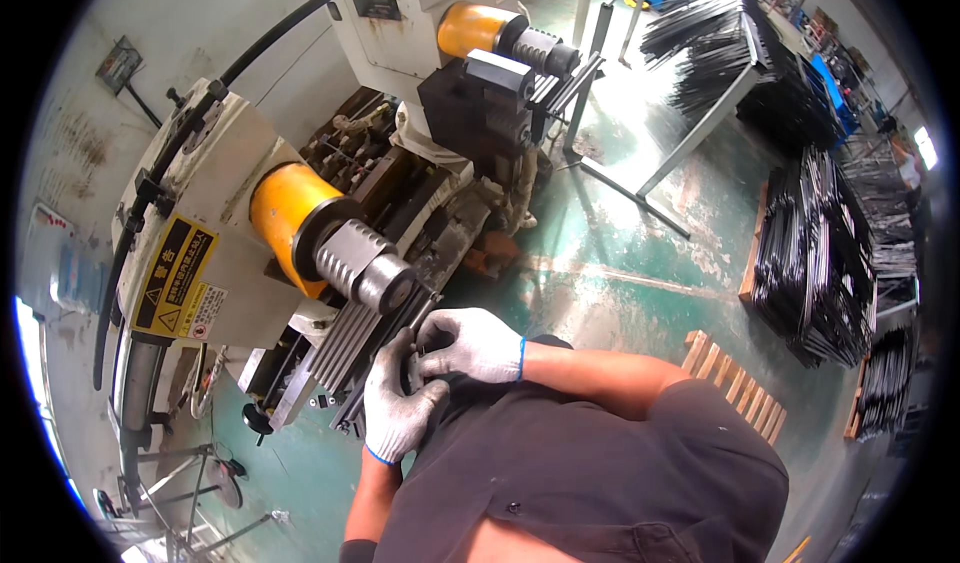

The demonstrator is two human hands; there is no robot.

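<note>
Left hand (397, 403): white knit glove with blue cuff edge; fingers bent, thumb raised; curved about a small dark piece; whether the fingertips press on it, cannot tell.
Right hand (470, 345): matching glove; fingers curled inward, thumb pointing to the same piece; whether finger and thumb close on it, cannot tell.
Small dark piece (412, 371): between the two hands, in front of the dark shirt (600, 443); mostly hidden by the gloves, its form unclear.
Near machine (225, 178): pale body, yellow warning label (176, 275); orange housing (292, 213) with thick grey spring (347, 253), just beyond the hands.
Grey bars (350, 348): parallel set, below the spring, near the left hand.
Far machine (390, 28): similar pale body, with a second orange housing (475, 29).
Loaded wooden pallet (752, 248): at right, bearing a tall stack of dark lengths (815, 263).
Grey metal stand (703, 133): upper right, with a pile of dark lengths (705, 48) beside it.
Slatted pallet (735, 381): pale wood, on the green floor (640, 303), partly behind the person's right shoulder.
</note>
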